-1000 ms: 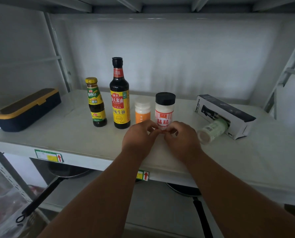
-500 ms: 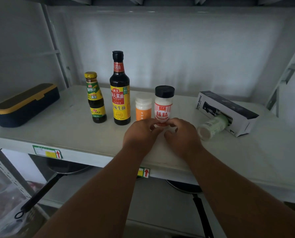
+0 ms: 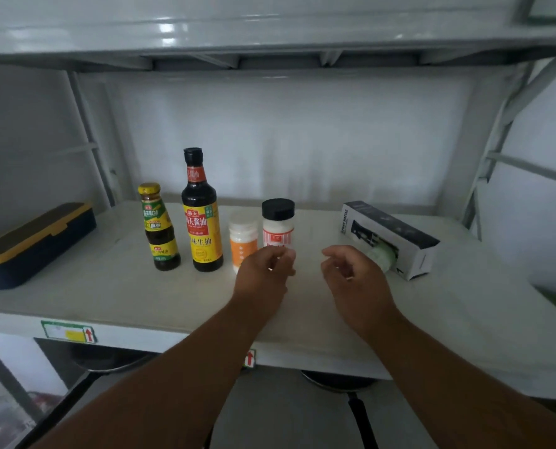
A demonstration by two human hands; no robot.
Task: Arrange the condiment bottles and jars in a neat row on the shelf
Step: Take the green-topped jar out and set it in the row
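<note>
Left hand, loosely curled and holding nothing, hovers just before the black-capped jar.

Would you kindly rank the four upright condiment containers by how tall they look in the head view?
1. Tall soy sauce bottle.
2. Yellow-capped sauce bottle.
3. Black-lidded jar, though the left hand hides its base.
4. Orange-labelled jar.
All four stand at a similar depth, so nearness hardly skews this.
</note>
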